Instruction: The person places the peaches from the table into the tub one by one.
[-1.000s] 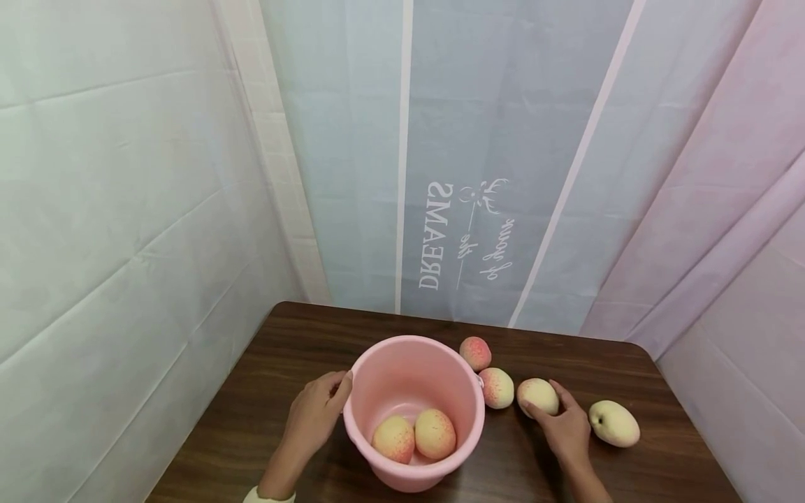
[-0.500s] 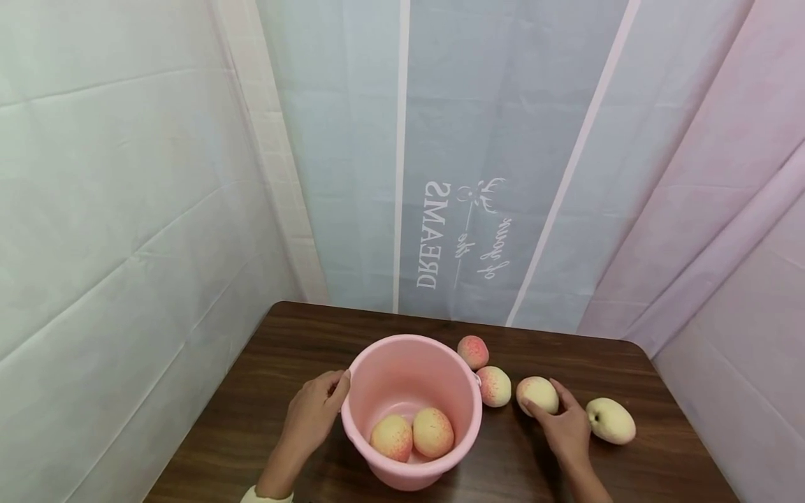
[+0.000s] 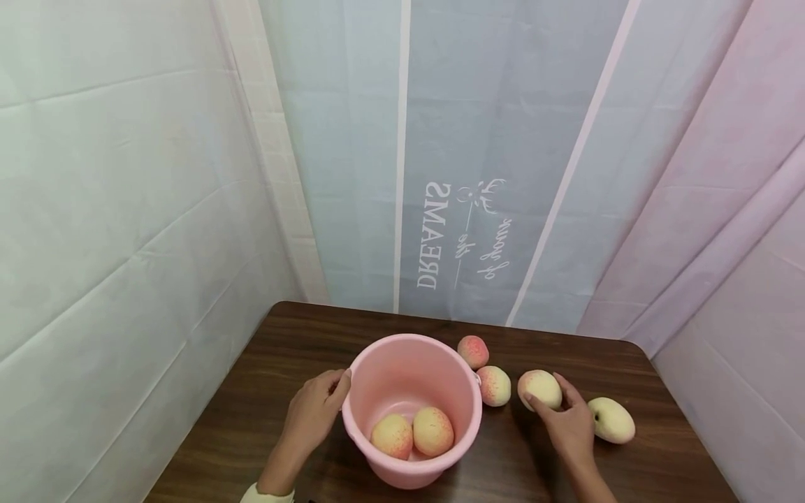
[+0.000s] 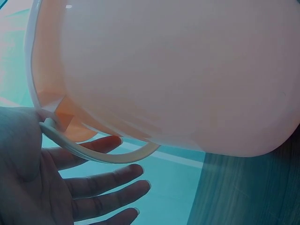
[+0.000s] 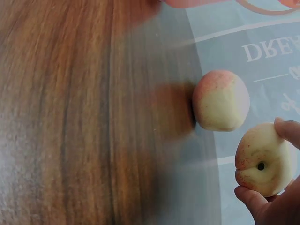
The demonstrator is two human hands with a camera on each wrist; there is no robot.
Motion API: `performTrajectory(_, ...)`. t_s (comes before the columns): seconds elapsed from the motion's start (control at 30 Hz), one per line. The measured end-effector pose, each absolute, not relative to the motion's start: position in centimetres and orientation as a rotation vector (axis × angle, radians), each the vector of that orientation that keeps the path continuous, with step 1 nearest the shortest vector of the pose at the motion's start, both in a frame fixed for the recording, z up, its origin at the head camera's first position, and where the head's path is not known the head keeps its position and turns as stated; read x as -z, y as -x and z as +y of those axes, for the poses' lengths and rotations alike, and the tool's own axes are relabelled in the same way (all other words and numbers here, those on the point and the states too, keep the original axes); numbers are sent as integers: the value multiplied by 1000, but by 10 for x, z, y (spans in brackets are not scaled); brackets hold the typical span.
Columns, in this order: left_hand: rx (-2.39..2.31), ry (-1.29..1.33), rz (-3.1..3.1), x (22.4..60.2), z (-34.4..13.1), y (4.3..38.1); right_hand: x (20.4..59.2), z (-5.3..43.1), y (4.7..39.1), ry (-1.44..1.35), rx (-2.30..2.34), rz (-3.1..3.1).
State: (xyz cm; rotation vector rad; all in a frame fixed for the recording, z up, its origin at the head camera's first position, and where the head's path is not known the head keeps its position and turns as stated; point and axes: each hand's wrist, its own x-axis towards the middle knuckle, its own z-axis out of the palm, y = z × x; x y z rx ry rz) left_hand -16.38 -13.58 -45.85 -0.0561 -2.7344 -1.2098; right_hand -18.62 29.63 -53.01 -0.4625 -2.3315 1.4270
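My right hand [image 3: 569, 423] pinches a blushed peach [image 3: 541, 388] between thumb and fingers, seemingly just above the dark table [image 3: 302, 339]; my left hand [image 3: 316, 406], fingers extended, touches the pink bucket [image 3: 406, 478], where two more peaches [image 3: 432, 431] lie.

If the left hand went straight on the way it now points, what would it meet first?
Most likely the pink bucket: in the head view, the left hand points toward its left side, seemingly touching it, though depth is unclear.
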Motion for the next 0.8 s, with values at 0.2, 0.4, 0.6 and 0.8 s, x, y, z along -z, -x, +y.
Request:
performTrajectory(0.2, 1211, 65, -2732, 458, -136, 164, 517, 294, 181, 468, -1453, -2296)
performTrajectory(0.4, 1200, 66, -2726, 458, -136, 163, 503, 290, 175, 453, -1469, -2300)
performTrajectory(0.6, 1207, 63, -2721, 458, -137, 163, 491, 285, 171, 426, -1493, -2281)
performTrajectory(0.8, 1220, 79, -2721, 458, -137, 163, 472, 275, 163, 412, -1533, -2274)
